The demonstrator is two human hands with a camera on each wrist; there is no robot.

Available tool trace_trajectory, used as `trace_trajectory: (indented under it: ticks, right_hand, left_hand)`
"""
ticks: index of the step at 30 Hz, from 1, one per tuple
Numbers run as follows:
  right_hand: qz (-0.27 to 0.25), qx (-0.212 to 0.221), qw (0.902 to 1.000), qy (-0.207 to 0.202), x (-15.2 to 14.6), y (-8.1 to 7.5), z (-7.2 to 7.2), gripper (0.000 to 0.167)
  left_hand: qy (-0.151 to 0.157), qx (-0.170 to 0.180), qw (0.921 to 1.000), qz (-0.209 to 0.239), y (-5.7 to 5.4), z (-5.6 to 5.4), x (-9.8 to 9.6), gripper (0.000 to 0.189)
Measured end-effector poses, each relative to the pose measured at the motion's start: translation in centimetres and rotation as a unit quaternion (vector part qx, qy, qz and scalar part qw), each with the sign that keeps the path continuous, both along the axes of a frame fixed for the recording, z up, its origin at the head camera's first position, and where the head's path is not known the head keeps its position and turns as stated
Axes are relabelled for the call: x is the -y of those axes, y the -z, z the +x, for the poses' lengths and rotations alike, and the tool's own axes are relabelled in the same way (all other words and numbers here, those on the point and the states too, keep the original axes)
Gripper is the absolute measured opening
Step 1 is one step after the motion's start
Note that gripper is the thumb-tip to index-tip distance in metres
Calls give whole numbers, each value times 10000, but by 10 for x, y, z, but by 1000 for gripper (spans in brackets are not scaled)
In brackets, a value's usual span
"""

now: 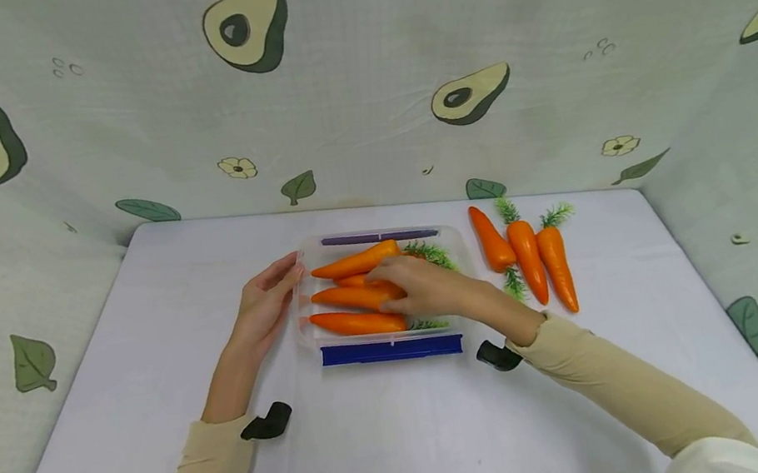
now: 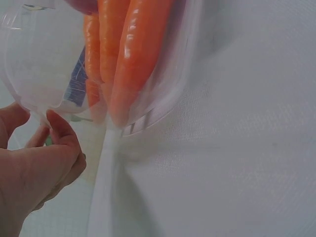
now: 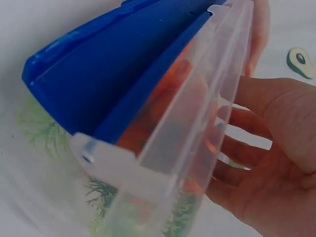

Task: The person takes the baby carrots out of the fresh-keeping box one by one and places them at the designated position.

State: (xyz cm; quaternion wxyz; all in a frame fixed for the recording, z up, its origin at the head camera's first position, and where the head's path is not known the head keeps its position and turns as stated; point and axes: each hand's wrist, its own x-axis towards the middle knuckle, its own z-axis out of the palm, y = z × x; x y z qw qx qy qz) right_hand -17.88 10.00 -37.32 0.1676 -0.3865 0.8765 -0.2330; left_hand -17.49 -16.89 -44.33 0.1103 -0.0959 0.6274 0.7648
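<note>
A clear plastic container [image 1: 460, 252] with blue side latches [image 1: 391, 350] stands on the table, with several orange carrots [image 1: 358, 322] lying side by side in it, tips to the left. My left hand [image 1: 262, 308] holds the container's left rim; in the left wrist view the thumb and fingers [image 2: 61, 129] pinch its clear edge. My right hand [image 1: 426, 286] reaches into the container from the right, its thumb and fingers around a middle carrot [image 1: 348, 299]. In the right wrist view the container wall blurs the fingertips of the right hand [image 3: 266, 143].
Three more carrots [image 1: 527, 257] with green tops lie on the white table [image 1: 387, 455] just right of the container. Behind the table hangs a pale cloth [image 1: 354, 97] printed with avocados and leaves.
</note>
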Motion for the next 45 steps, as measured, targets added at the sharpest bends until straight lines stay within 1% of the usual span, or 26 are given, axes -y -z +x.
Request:
trace_trajectory:
  ticks: [7,9,12,15,18,23,28,37,41,45]
  right_hand:
    - [271,110,9994,159,-4,3,4,46]
    - [321,113,9992,205,-3,6,4,48]
    - [358,52,9991,239,0,9,3,47]
    - [277,-64,9994,199,3,12,2,41]
    - [154,-210,9996,116,4,11,3,36]
    - [42,-368,9992,169,-1,5,6,34]
    - [-53,-321,9989,346,-12,-3,9,33]
    - [6,-594,9968,535,-30,-19,8,42]
    - [-118,-611,9959,657,-37,-23,8,44]
    - [-293,-679,9943,768,-45,-27,7,45]
  left_hand:
    - [7,-21,10000,27,0,0,0,53]
    - [4,-26,10000,36,1,0,0,53]
    - [-14,-26,10000,60,1,0,0,52]
    - [-22,-37,10000,81,2,0,0,53]
    - [-17,-32,10000,74,2,0,-1,53]
    - [-1,-18,10000,18,1,1,-2,54]
    - [-28,-6,10000,-14,1,1,-1,54]
    - [8,3,10000,-17,-1,2,0,56]
    - [39,4,10000,-36,-2,2,0,57]
    - [29,79,10000,-28,-3,2,0,57]
